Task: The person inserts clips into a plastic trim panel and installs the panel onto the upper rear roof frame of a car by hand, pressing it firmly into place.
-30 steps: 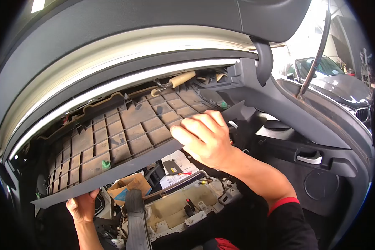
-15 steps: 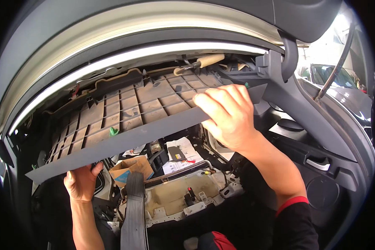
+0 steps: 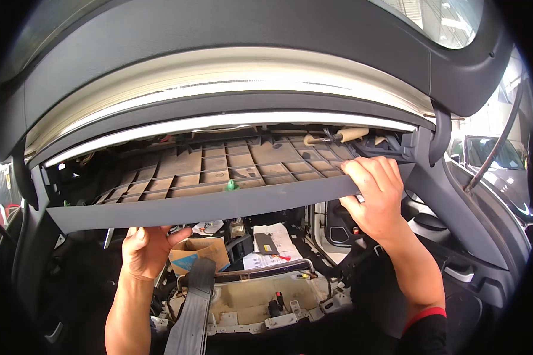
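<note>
A long dark grey trim panel (image 3: 219, 204) spans the car opening below the rear edge, its ribbed, dusty brown underside (image 3: 213, 165) showing. A green clip (image 3: 231, 185) sticks out near the middle of its edge. My right hand (image 3: 376, 195) grips the panel's right part, fingers over the top and thumb below. Under the left part, my left hand (image 3: 151, 251) supports the lower edge, thumb apart from the fingers, whose tips are partly hidden behind the panel.
Behind the panel lies a cream cylinder (image 3: 352, 134). Below are a cardboard box (image 3: 201, 254), papers (image 3: 272, 245), a dark strip (image 3: 192, 307) and a bare metal frame (image 3: 254, 299). A grey pillar trim (image 3: 456, 213) stands at right; a car (image 3: 494, 157) is outside.
The panel has levelled out, its right end lower in view and its left end higher than half a second ago. Both hands moved with it, and the view has shifted.
</note>
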Action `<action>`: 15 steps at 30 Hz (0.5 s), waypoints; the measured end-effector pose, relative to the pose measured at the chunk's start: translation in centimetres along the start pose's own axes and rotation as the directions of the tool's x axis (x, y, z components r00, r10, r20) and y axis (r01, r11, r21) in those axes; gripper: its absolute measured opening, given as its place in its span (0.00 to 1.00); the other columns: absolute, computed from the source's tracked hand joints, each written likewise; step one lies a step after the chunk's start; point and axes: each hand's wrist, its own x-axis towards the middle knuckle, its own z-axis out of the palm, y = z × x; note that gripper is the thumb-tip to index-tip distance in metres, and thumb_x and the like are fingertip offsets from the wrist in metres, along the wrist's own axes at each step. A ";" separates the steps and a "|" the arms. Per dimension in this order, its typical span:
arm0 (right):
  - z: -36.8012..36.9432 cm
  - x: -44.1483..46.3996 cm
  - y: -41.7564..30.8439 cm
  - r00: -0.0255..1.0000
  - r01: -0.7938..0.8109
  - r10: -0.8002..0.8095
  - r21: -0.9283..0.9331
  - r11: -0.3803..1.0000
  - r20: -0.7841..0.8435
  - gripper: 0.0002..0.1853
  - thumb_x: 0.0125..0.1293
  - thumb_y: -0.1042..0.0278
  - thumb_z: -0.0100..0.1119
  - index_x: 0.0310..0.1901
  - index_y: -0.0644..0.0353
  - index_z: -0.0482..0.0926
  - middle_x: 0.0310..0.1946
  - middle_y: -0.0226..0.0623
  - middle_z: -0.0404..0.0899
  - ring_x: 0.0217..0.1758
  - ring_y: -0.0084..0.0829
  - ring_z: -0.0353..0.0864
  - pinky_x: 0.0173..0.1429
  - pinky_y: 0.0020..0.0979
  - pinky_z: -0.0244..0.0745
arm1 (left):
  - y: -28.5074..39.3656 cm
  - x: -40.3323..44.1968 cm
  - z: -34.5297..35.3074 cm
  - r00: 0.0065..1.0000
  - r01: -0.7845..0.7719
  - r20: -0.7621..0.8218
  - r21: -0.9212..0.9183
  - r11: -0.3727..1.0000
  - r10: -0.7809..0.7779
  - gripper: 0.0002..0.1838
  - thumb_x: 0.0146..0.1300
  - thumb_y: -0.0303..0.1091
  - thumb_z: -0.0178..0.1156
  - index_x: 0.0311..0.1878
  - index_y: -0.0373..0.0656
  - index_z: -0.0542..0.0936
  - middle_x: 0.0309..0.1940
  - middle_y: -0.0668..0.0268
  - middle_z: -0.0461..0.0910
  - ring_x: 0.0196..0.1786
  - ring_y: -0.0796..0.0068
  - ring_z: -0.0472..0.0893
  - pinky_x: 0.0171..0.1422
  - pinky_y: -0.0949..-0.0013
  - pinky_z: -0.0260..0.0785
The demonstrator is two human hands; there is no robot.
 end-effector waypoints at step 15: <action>-0.5 1.1 -0.5 1.000 0.022 -0.022 -0.037 0.999 -0.004 0.31 0.39 0.75 0.75 0.52 0.58 0.80 0.42 0.37 0.81 0.41 0.41 0.78 0.48 0.42 0.69 | -0.8 0.7 -0.7 0.998 -0.034 0.045 -0.055 0.998 0.037 0.22 0.59 0.39 0.75 0.56 0.49 0.83 0.58 0.61 0.83 0.67 0.53 0.79 0.68 0.36 0.75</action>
